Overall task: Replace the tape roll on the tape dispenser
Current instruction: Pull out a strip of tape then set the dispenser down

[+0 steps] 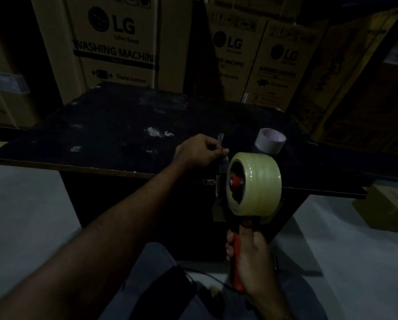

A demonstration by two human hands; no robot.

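Observation:
My right hand grips the red handle of the tape dispenser and holds it upright in front of the table edge. A full yellowish tape roll sits on the dispenser's red hub. My left hand pinches the clear loose tape end, which runs up from the dispenser's front. A nearly bare white cardboard core stands on the table just behind the dispenser.
The dark table has scraps of tape stuck to its top. Tall cardboard boxes stand behind and at both sides. A smaller box lies on the floor at right. A dark bag rests on my lap.

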